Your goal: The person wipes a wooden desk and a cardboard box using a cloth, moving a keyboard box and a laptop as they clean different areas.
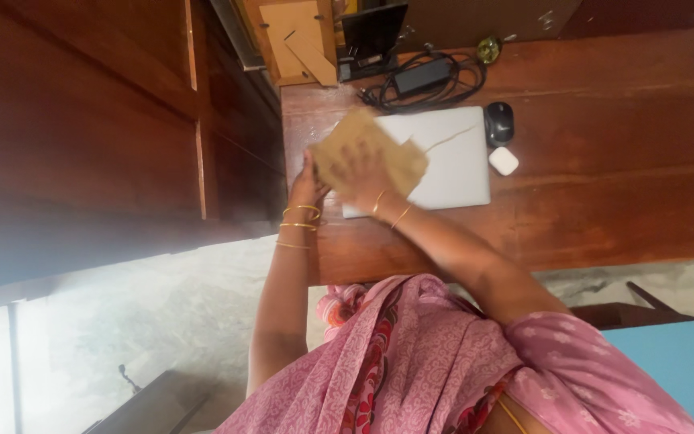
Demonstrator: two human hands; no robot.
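Nearest to you is your pink patterned garment [443, 362], with both forearms reaching out over it to the wooden worktop [604, 185].

Your left hand [307, 186], with gold bangles on the wrist, is at the left edge of a tan cloth [367, 149]. Its fingers are hidden behind the cloth, so you cannot tell whether they pinch it or only rest against it.

Your right hand [363, 175] lies on top of the cloth with the fingers spread and pressed down. It is blurred, so no finer detail shows. There are 2 thin bangles on that wrist.

The cloth is crumpled. It lies over the near-left corner of a closed silver laptop [451, 157] and reaches a little past the lid's left edge onto the wood.

As a judgement, the work with the cloth looks about at its start or middle. Only that 1 corner of the lid is under the cloth, and the rest of the lid and the worktop around it lie uncovered. The pictures do not show which parts have already been gone over.

Just right of the laptop are a dark computer mouse [500, 122] and, nearer you, a small white rounded case [504, 161], close together but apart. Beyond the laptop is a black power adapter in a tangle of cable [427, 79]. Farther back are a black device [371, 36] and some pieces of cardboard [299, 40], against dark wooden panelling [82, 120].
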